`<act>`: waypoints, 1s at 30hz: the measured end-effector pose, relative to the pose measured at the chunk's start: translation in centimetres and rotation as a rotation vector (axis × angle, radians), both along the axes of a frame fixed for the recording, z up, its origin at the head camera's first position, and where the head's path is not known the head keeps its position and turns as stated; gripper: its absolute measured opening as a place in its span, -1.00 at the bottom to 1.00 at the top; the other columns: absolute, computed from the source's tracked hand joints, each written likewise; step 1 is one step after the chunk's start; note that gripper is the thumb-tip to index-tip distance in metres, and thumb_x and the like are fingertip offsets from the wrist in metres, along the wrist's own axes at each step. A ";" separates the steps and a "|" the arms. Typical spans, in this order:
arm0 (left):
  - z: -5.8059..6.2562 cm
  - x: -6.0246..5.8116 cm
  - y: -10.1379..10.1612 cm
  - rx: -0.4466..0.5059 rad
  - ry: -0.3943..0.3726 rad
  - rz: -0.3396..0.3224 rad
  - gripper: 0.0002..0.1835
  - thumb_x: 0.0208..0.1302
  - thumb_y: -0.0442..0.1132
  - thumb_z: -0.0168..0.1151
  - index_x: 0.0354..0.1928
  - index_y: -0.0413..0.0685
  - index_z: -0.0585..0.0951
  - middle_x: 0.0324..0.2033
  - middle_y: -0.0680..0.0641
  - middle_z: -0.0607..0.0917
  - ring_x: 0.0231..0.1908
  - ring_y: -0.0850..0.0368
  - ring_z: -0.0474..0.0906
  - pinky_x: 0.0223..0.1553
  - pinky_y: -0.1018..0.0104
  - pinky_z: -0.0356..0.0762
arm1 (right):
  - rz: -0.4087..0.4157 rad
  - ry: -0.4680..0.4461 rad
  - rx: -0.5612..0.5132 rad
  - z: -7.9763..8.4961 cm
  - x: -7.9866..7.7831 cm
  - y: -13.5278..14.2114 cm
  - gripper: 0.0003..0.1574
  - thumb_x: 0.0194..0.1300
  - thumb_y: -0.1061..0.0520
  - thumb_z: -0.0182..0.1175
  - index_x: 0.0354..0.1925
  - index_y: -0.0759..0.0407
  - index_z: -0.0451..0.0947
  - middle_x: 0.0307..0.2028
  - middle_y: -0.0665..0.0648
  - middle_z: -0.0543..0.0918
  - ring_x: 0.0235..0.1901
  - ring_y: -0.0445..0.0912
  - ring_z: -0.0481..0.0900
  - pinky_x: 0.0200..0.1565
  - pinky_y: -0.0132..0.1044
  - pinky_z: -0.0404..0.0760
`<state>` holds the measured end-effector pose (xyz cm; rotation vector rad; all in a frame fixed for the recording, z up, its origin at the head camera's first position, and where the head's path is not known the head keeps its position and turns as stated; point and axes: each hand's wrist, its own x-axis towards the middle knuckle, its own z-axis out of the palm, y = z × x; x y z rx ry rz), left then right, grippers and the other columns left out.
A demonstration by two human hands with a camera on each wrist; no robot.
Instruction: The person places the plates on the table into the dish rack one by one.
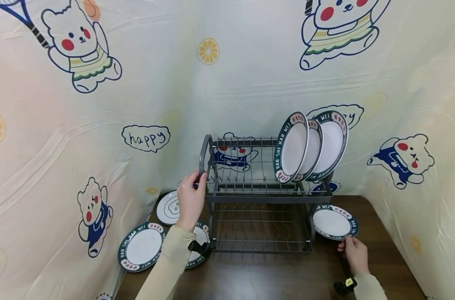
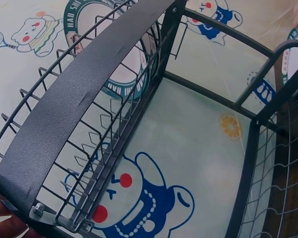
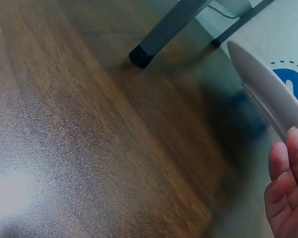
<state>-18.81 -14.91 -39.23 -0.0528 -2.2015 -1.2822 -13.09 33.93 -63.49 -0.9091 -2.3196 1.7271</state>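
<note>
My left hand [image 1: 191, 200] grips the left end frame of a dark grey two-tier dish rack [image 1: 268, 199]. In the left wrist view its fingertips [image 2: 9, 225] show at the lower corner of the rack's wide side bar. To the right of the rack, my right hand [image 1: 354, 254] pinches the near rim of a white plate [image 1: 332, 223] with a green lettered border. The right wrist view shows that plate [image 3: 268, 84] edge-on, tilted and raised off the table. Three similar plates [image 1: 292, 148] stand on edge at the right end of the upper tier.
Left of the rack lie a green-rimmed plate [image 1: 142, 247], a pale plate [image 1: 168, 208] and another plate [image 1: 201, 237] partly hidden behind my left wrist. The brown wooden table [image 1: 257, 275] carries everything. A printed cloth [image 1: 234, 100] with cartoon bears hangs behind and at both sides.
</note>
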 end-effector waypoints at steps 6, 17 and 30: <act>-0.1 0.0 0.0 -0.002 0.004 0.000 -0.75 0.54 -0.16 0.25 -0.07 -0.21 0.75 -0.21 -0.18 0.71 -0.26 -0.03 0.60 -0.31 0.17 0.60 | -0.053 0.009 -0.013 0.7 0.4 0.3 -0.47 0.61 0.04 -0.15 -0.26 0.43 0.56 -0.59 -0.07 0.60 -0.56 -0.24 0.60 -0.51 -0.31 0.57; -0.1 -0.1 0.0 -0.009 0.015 0.002 -0.76 0.53 -0.17 0.25 -0.10 -0.22 0.74 -0.24 -0.17 0.71 -0.26 -0.02 0.59 -0.32 0.19 0.58 | -0.082 0.084 0.015 2.9 1.5 0.6 -0.46 0.57 0.08 -0.12 -0.47 0.32 0.57 -0.66 -0.12 0.58 -0.62 -0.26 0.59 -0.56 -0.36 0.52; -0.2 -0.2 0.0 -0.012 0.024 0.004 -0.76 0.54 -0.17 0.23 -0.12 -0.22 0.74 -0.25 -0.18 0.70 -0.27 -0.04 0.63 -0.34 0.17 0.58 | -0.179 0.163 -0.084 5.4 1.9 0.3 -0.42 0.57 0.07 -0.08 -0.60 0.16 0.56 -0.70 -0.11 0.57 -0.68 -0.20 0.54 -0.59 -0.40 0.51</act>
